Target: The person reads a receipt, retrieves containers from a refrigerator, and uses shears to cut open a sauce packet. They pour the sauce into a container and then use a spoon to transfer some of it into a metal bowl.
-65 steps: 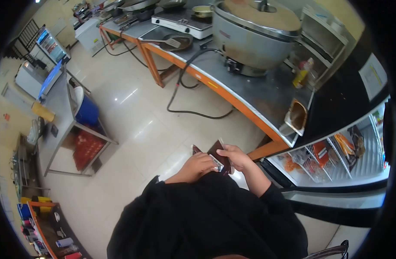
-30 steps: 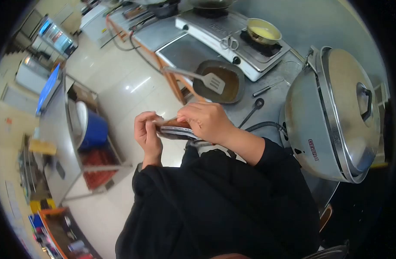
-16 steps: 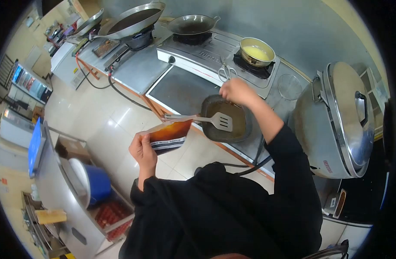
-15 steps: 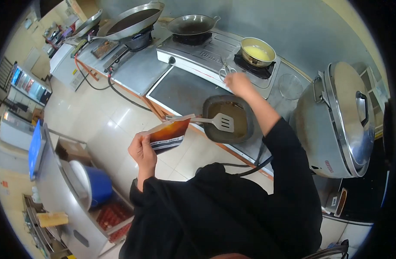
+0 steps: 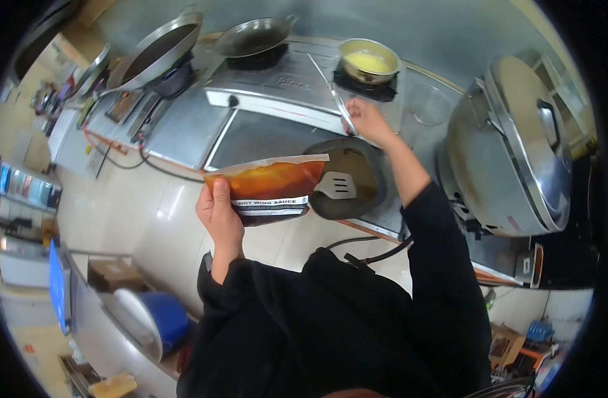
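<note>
My left hand [image 5: 220,215] grips a pouch of hot wing sauce [image 5: 271,189] by its left end, label towards me. My right hand [image 5: 365,121] is closed on the handles of metal scissors [image 5: 336,95], whose blades point up and left over the stove. Below that hand sits a dark square pan [image 5: 357,159] with brown liquid inside. A slotted spatula [image 5: 336,186] rests in it, its handle hidden behind the pouch.
A two-burner stove [image 5: 277,83] carries a wok [image 5: 256,36] and a small pot [image 5: 369,63] with yellow liquid. A large lidded steel pot [image 5: 496,152] stands right. More woks [image 5: 159,53] are at the upper left. A blue bucket [image 5: 165,322] is at the lower left.
The pouch has turned so its label faces me more fully and is more level. My right hand has lifted the scissors, with their blades now clearly visible. The view has shifted.
</note>
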`<action>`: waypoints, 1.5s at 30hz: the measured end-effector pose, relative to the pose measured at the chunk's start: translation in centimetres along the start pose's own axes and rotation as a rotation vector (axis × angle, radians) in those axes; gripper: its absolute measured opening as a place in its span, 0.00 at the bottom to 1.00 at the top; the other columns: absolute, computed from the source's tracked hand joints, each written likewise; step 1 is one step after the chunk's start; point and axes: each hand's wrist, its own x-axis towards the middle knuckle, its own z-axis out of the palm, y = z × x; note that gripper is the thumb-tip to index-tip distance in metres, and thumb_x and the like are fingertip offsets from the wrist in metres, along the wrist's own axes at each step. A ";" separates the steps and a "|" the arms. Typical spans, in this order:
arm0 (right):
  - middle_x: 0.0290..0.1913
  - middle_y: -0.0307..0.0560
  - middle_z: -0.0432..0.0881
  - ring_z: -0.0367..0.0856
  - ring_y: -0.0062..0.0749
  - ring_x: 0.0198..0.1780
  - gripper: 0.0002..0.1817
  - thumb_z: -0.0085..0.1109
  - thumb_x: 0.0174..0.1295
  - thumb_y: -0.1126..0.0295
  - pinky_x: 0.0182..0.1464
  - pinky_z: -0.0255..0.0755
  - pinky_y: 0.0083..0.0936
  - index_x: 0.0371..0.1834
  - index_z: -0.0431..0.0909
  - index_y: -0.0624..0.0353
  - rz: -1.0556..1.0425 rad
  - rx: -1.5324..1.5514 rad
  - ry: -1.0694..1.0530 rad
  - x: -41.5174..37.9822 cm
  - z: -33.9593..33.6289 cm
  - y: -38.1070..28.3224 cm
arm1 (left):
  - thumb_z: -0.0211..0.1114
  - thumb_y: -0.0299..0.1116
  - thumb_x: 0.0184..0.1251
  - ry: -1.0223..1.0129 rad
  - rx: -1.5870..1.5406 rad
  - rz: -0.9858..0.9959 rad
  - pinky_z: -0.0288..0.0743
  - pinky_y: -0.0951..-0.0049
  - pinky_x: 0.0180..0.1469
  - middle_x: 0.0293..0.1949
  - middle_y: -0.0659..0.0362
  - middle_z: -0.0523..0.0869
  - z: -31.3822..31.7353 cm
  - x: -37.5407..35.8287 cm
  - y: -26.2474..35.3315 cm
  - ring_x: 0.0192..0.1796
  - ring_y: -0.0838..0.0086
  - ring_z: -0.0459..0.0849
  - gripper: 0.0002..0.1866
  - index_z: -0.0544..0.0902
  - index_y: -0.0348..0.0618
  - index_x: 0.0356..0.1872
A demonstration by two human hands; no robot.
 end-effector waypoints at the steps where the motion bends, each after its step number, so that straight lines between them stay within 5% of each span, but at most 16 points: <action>1: 0.34 0.38 0.80 0.76 0.22 0.34 0.15 0.60 0.55 0.69 0.37 0.69 0.20 0.44 0.75 0.61 0.016 0.020 0.000 -4.4 -0.3 -3.3 | 0.56 0.40 0.67 -0.027 -0.065 -0.019 0.68 0.82 0.40 0.32 0.62 0.80 1.0 0.2 -0.1 0.34 0.82 0.75 0.15 0.78 0.35 0.37; 3: 0.36 0.34 0.76 0.72 0.17 0.37 0.14 0.60 0.58 0.67 0.41 0.66 0.16 0.47 0.73 0.57 -0.015 0.010 0.059 -13.3 -1.8 -9.1 | 0.56 0.40 0.67 -0.092 -0.188 -0.065 0.69 0.82 0.41 0.33 0.61 0.81 3.2 0.4 0.0 0.35 0.81 0.75 0.15 0.78 0.35 0.38; 4: 0.36 0.38 0.76 0.72 0.18 0.37 0.16 0.63 0.54 0.69 0.40 0.66 0.16 0.45 0.73 0.59 0.039 0.063 0.067 -17.2 -3.1 -11.4 | 0.56 0.40 0.67 -0.157 -0.224 -0.079 0.69 0.82 0.41 0.34 0.61 0.81 4.3 0.3 0.2 0.35 0.81 0.76 0.14 0.78 0.36 0.38; 6: 0.36 0.41 0.75 0.71 0.20 0.33 0.24 0.70 0.44 0.69 0.36 0.66 0.17 0.44 0.72 0.61 -0.174 -0.180 0.177 -23.4 -5.5 -14.6 | 0.56 0.39 0.67 -0.272 -0.288 -0.096 0.70 0.82 0.41 0.34 0.61 0.81 7.5 -0.7 0.8 0.35 0.81 0.76 0.14 0.78 0.36 0.38; 9: 0.34 0.44 0.74 0.68 0.23 0.29 0.30 0.75 0.32 0.69 0.31 0.64 0.18 0.42 0.72 0.62 -0.120 -0.648 0.366 -31.0 -8.4 -19.1 | 0.57 0.39 0.67 -0.456 -0.334 -0.114 0.69 0.82 0.41 0.34 0.62 0.81 12.5 -4.1 1.6 0.35 0.82 0.75 0.14 0.78 0.35 0.38; 10: 0.31 0.41 0.73 0.64 0.24 0.25 0.31 0.78 0.28 0.67 0.27 0.61 0.18 0.39 0.73 0.62 -0.207 -0.577 0.479 -32.9 -8.9 -19.5 | 0.57 0.39 0.67 -0.511 -0.337 -0.123 0.69 0.82 0.41 0.33 0.62 0.81 14.3 -5.7 1.9 0.35 0.82 0.75 0.14 0.79 0.35 0.38; 13: 0.33 0.36 0.73 0.67 0.18 0.31 0.25 0.77 0.35 0.67 0.35 0.62 0.16 0.36 0.75 0.61 -0.086 -0.516 0.616 -39.4 -9.9 -21.7 | 0.57 0.39 0.66 -0.676 -0.368 -0.192 0.69 0.81 0.41 0.34 0.61 0.81 19.3 -12.3 3.2 0.35 0.81 0.76 0.15 0.79 0.35 0.39; 17: 0.27 0.34 0.75 0.70 0.13 0.26 0.13 0.69 0.47 0.72 0.29 0.63 0.11 0.34 0.75 0.60 0.105 -0.007 0.721 -48.8 -12.8 -22.7 | 0.58 0.39 0.66 -0.918 -0.461 -0.302 0.72 0.78 0.42 0.36 0.58 0.82 23.9 -22.0 4.8 0.36 0.78 0.79 0.15 0.77 0.36 0.40; 21: 0.25 0.35 0.74 0.69 0.13 0.22 0.13 0.67 0.50 0.66 0.23 0.60 0.10 0.34 0.75 0.60 0.242 -0.015 0.849 -59.4 -16.1 -23.4 | 0.57 0.40 0.66 -1.040 -0.556 -0.419 0.72 0.78 0.42 0.35 0.58 0.83 27.5 -31.9 7.6 0.36 0.77 0.79 0.15 0.78 0.35 0.38; 25: 0.20 0.41 0.70 0.67 0.23 0.22 0.23 0.66 0.47 0.51 0.26 0.60 0.22 0.32 0.72 0.59 0.184 -0.663 0.795 -71.3 -18.2 -24.6 | 0.54 0.39 0.68 -1.126 -0.639 -0.504 0.73 0.77 0.43 0.37 0.56 0.83 30.4 -38.7 9.5 0.36 0.76 0.80 0.15 0.77 0.35 0.40; 28: 0.17 0.43 0.64 0.64 0.30 0.21 0.30 0.66 0.41 0.44 0.25 0.56 0.26 0.31 0.70 0.60 0.448 -0.842 0.774 -79.3 -18.3 -26.4 | 0.53 0.41 0.69 -1.127 -0.680 -0.537 0.75 0.74 0.44 0.37 0.55 0.82 32.6 -41.8 11.1 0.38 0.73 0.81 0.16 0.76 0.36 0.41; 35: 0.21 0.43 0.58 0.57 0.31 0.22 0.36 0.70 0.35 0.43 0.25 0.52 0.26 0.35 0.67 0.63 0.665 -0.873 0.787 -85.7 -17.4 -29.3 | 0.51 0.41 0.70 -1.241 -0.855 -0.544 0.75 0.74 0.43 0.37 0.56 0.82 37.0 -48.0 14.1 0.38 0.73 0.81 0.15 0.75 0.37 0.41; 45: 0.16 0.42 0.60 0.56 0.27 0.18 0.23 0.68 0.43 0.57 0.22 0.49 0.26 0.28 0.65 0.61 0.793 -0.891 0.796 -88.9 -20.0 -30.0 | 0.52 0.41 0.69 -1.420 -0.888 -0.614 0.74 0.75 0.43 0.36 0.56 0.82 42.5 -55.7 13.6 0.37 0.74 0.81 0.15 0.75 0.36 0.40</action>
